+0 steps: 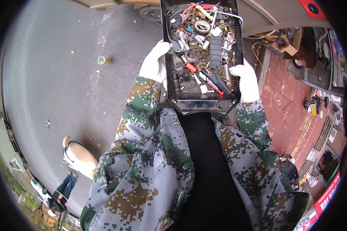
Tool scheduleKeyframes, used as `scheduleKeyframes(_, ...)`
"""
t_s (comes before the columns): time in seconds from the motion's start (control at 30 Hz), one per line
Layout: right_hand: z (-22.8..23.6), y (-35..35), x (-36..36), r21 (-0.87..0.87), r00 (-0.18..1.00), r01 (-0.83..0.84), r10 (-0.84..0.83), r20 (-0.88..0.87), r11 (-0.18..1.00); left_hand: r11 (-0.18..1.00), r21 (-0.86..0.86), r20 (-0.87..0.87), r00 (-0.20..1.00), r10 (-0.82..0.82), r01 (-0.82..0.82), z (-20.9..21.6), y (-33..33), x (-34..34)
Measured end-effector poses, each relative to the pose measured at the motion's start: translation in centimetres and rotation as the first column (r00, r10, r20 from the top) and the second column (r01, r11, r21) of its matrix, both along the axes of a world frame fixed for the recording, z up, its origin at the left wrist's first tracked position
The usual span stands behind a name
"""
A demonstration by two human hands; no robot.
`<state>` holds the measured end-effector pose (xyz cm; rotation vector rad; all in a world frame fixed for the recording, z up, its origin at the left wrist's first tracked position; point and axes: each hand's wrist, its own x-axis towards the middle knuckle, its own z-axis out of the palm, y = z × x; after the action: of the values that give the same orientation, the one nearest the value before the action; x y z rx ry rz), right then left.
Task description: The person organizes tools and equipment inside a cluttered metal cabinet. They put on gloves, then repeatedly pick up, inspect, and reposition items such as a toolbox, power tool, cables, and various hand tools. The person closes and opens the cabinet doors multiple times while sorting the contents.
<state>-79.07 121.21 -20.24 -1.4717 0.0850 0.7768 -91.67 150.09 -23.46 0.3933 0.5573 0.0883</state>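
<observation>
A black tray (pixel 202 104) full of small hardware is held up in front of me between both hands. My left hand (pixel 155 61), in a white glove, grips its left wall, and my right hand (pixel 246 80), gloved likewise, grips the right wall with the thumb over the rim. Inside lie springs (pixel 226 73), a chain (pixel 204 56), a metal ring (pixel 202 26), a black ribbed block (pixel 216 52) and a black-and-red tube (pixel 211 81). Bolts and brackets are jumbled around them. The fingers beneath the tray are hidden.
Grey pavement with a can (pixel 101 60) spreads to the left. A cream scooter (pixel 79 157) stands lower left, near a person (pixel 59 200). Red brick paving (pixel 287 84) lies to the right, with a cable, boxes and machine parts along its edge.
</observation>
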Motion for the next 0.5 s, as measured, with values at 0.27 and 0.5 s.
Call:
scheduleKeyframes(0.27,10.9,-7.6,6.2,0.027,0.999,-0.013,0.012,0.035,1.000,0.986,0.147,-0.057,0.996,-0.066,0.074,13.6,-8.9,6.9)
scheduleKeyframes(0.5,19.6,-30.9,19.4,0.287,0.997,0.068,-0.058,-0.042,0.955,0.960,0.208,0.074,0.976,-0.206,0.187,22.5,-29.6,20.9)
